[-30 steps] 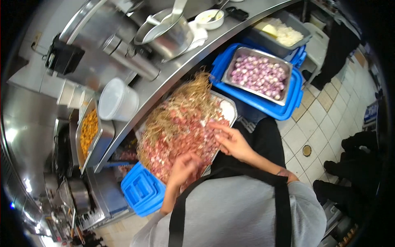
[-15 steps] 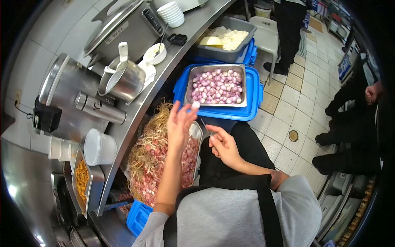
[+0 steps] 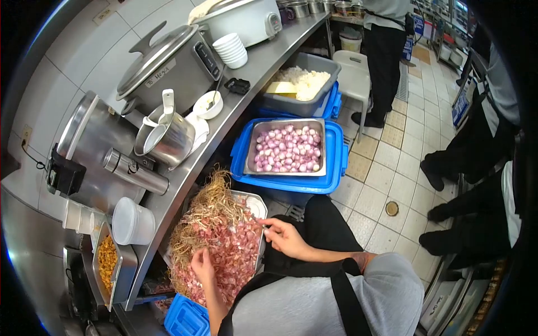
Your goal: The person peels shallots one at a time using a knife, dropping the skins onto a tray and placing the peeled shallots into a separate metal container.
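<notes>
My left hand (image 3: 203,265) is down at the pile of unpeeled shallots (image 3: 238,252), its fingers bent together; whatever they hold is hidden. My right hand (image 3: 287,239) is closed around a small knife, of which only a thin dark bit shows near the fingertips, over the pile's right side. Dry stringy roots (image 3: 204,210) lie over the far and left part of the pile, which sits in a metal tray (image 3: 255,203). Farther ahead, a steel pan (image 3: 324,163) of peeled purple shallots (image 3: 288,148) rests on a blue lid (image 3: 335,147).
A steel counter (image 3: 188,168) runs along the left, carrying a steel pot (image 3: 182,140), a white tub (image 3: 133,221) and a slow cooker (image 3: 168,67). Behind the pan stands a grey bin (image 3: 330,70). A white chair (image 3: 352,73) and several people stand on the tiled floor (image 3: 367,199).
My left hand, open beside a small pale shallot in the air before, has dropped to the pile and its fingers have closed. My right hand has moved down over the pile's edge. The view has tilted.
</notes>
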{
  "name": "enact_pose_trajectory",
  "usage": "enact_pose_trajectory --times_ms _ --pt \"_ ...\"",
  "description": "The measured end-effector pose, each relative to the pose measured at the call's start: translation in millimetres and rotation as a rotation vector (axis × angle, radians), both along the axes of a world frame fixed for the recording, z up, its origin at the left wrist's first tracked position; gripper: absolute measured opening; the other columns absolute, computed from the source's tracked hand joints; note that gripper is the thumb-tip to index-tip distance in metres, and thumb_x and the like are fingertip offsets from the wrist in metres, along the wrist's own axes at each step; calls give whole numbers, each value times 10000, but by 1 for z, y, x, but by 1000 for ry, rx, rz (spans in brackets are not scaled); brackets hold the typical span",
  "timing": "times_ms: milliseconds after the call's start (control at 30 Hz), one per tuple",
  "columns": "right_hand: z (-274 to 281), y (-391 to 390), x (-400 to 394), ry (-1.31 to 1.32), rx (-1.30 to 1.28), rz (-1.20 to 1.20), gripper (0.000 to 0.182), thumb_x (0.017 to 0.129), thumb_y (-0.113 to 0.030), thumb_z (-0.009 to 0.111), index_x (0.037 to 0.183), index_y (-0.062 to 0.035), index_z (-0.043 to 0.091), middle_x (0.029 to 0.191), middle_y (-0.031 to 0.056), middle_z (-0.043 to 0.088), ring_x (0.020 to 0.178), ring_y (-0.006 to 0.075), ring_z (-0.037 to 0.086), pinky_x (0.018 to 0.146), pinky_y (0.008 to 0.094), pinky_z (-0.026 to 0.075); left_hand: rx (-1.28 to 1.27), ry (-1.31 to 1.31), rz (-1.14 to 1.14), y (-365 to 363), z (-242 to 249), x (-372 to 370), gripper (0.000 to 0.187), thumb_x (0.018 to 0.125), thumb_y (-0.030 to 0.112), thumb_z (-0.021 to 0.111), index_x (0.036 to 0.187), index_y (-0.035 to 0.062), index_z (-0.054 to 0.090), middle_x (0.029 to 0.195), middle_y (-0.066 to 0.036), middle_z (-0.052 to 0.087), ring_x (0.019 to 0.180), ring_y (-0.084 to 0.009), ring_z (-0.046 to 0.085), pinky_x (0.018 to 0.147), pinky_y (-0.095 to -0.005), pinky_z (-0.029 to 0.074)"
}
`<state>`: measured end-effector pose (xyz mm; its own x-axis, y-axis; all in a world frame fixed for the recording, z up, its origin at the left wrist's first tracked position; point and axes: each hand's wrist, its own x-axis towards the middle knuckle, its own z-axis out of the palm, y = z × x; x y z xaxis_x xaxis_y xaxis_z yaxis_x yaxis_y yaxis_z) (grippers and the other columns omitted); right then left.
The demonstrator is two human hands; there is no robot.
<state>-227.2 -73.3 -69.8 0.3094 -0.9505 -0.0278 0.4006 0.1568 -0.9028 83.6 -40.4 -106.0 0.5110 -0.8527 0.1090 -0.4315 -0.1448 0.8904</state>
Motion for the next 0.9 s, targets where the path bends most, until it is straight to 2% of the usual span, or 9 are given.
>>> enact_pose_trajectory --times_ms 100,200,233,467,500,633,733,767,900 --pt "1 3 5 39 -24 58 310 917 -156 514 1218 -84 528 681 -18 532 526 20 409 464 194 337 377 -270 -17 14 46 -19 193 820 155 617 882 -27 632 801 -121 634 745 -191 607 672 -296 461" --pt "5 8 7 92 -47 102 302 917 -165 515 1206 -78 535 667 -18 527 535 20 418 473 194 343 216 -495 3 7 14 0 170 779 110 605 857 -40 623 818 -195 624 777 -308 603 722 -364 461" --pt "7 10 7 108 -59 107 299 917 -166 514 1202 -76 537 664 -18 525 536 20 421 474 194 344 149 -592 13 2 9 0 184 740 71 606 877 -51 609 852 -236 606 824 -384 578 756 -413 452" --pt "8 14 -4 170 -38 59 280 914 -188 528 1161 -60 558 689 -1 549 525 34 448 467 204 364 157 -760 53 -32 -19 6 371 724 78 641 1037 -64 502 1070 -265 511 995 -424 494 846 -454 409" --pt "6 15 -3 162 -20 45 279 913 -190 531 1156 -57 560 692 0 551 525 35 452 467 205 367 239 -647 7 -34 -25 6 388 721 77 644 1038 -72 476 1053 -264 500 998 -429 476 866 -463 393" --pt "4 20 3 183 -22 54 270 910 -183 532 1145 -52 562 694 -1 548 527 35 457 464 200 367 271 -846 -67 -31 -11 -21 358 731 65 630 1010 -69 449 1006 -247 499 967 -414 464 861 -461 383" --pt "6 24 13 193 -32 112 256 916 -166 520 1139 -45 552 709 -1 535 535 34 447 465 191 355 254 -795 -72 -27 -5 -21 340 738 59 625 1001 -65 448 1002 -247 498 973 -417 464 851 -464 388" --pt "7 27 15 194 -24 143 248 924 -154 508 1140 -38 543 722 1 525 545 32 437 469 184 344 282 -659 -102 -26 -5 -17 325 741 68 626 985 -55 450 1001 -249 494 976 -418 462 842 -473 390" --pt "6 32 18 178 -20 181 247 915 -161 521 1135 -54 554 705 -4 531 536 33 444 464 192 353 164 -675 -65 -16 -9 -7 448 732 103 643 1115 -38 457 1137 -286 452 1061 -447 433 911 -453 372"
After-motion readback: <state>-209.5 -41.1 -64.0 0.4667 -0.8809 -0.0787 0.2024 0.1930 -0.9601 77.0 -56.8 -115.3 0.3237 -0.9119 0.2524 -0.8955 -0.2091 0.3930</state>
